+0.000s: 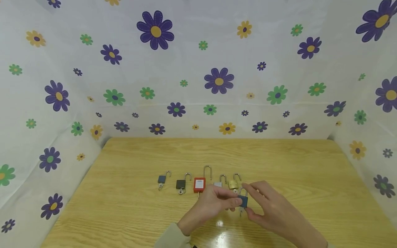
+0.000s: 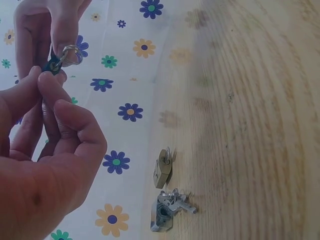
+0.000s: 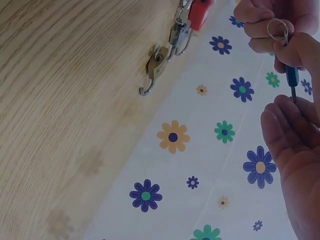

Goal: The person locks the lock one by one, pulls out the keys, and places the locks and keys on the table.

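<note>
A small blue padlock (image 1: 244, 202) is held up between both hands, its shackle standing straight above the body. My left hand (image 1: 214, 203) pinches the padlock's body from the left with thumb and fingers. On the other side, my right hand (image 1: 273, 210) has its fingertips at the top of the shackle and its thumb at the lower end of the body. A key ring (image 3: 276, 30) dangles from the padlock's underside. Just behind the hands lie a brass padlock (image 1: 233, 185) and a silver padlock (image 1: 218, 184), the silver one partly covered by my left hand.
Further left in the row lie a red padlock (image 1: 199, 186) with a white label, a black padlock (image 1: 181, 184) and another blue padlock (image 1: 161, 179), their shackles raised. The wooden table (image 1: 124, 213) meets a flowered cloth (image 1: 186, 69) at the back and sides.
</note>
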### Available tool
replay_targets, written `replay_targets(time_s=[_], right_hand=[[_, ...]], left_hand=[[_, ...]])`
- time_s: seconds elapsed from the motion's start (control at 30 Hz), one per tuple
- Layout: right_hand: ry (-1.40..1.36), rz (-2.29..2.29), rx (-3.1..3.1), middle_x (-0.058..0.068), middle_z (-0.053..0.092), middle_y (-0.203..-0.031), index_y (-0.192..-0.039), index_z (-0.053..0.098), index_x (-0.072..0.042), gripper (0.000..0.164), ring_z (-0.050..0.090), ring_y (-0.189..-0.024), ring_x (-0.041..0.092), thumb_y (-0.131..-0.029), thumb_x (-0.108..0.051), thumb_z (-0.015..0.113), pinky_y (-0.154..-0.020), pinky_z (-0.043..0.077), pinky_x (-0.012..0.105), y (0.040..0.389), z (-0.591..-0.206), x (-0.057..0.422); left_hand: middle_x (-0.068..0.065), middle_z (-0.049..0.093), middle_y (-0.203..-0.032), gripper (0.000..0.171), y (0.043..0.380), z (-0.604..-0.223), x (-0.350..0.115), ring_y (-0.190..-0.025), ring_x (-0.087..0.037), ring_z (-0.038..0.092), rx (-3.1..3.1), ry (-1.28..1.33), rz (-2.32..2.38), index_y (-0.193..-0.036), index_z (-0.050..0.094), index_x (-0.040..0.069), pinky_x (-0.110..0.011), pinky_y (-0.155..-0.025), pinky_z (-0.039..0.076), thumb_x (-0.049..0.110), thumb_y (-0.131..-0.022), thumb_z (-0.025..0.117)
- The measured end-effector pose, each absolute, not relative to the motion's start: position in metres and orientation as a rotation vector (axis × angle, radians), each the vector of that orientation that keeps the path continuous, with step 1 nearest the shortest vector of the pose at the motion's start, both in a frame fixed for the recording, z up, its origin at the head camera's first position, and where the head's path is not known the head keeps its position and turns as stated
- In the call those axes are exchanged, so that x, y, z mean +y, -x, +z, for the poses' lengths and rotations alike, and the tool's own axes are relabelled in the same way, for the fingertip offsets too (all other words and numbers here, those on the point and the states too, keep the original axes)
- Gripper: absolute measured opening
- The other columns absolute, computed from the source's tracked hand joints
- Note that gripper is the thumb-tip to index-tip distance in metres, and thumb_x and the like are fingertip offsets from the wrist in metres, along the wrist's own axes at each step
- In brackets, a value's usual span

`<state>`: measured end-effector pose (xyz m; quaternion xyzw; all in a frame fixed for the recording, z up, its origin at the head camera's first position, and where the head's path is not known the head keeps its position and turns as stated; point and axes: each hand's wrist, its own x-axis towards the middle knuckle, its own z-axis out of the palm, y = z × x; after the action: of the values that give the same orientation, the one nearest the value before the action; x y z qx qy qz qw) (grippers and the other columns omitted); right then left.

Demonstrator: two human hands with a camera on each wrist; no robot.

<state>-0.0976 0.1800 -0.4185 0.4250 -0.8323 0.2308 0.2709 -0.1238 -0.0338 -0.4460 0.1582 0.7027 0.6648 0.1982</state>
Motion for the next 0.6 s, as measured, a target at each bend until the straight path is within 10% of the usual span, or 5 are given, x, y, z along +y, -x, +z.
replay_targets(time_s=[0.2, 0.6], right_hand=[[-1.131, 0.612, -2.288, 0.008, 0.059, -0.099, -0.114, 0.065, 0.003, 0.052, 0.056, -0.085, 0.013, -0.065, -0.01, 0.077, -0.063, 0.056, 0.024, 0.0975, -0.4202, 0.1769], [-1.156, 0.66, -2.275, 0.006, 0.06, -0.096, -0.108, 0.067, 0.001, 0.046, 0.055, -0.085, 0.014, -0.064, -0.004, 0.077, -0.064, 0.055, 0.023, 0.0986, -0.4235, 0.1747]], left_hand=[[-0.01, 0.076, -0.082, 0.022, 0.1225, -0.4464, -0.035, -0.064, -0.011, 0.066, 1.976, -0.416, 1.848, -0.095, 0.08, 0.006, -0.061, -0.075, 0.055, 0.025, -0.084, 0.077], [-0.018, 0.076, -0.088, 0.019, 0.1214, -0.4451, -0.0356, -0.065, -0.011, 0.065, 1.995, -0.41, 1.843, -0.094, 0.079, 0.004, -0.055, -0.073, 0.057, 0.02, -0.085, 0.076]])
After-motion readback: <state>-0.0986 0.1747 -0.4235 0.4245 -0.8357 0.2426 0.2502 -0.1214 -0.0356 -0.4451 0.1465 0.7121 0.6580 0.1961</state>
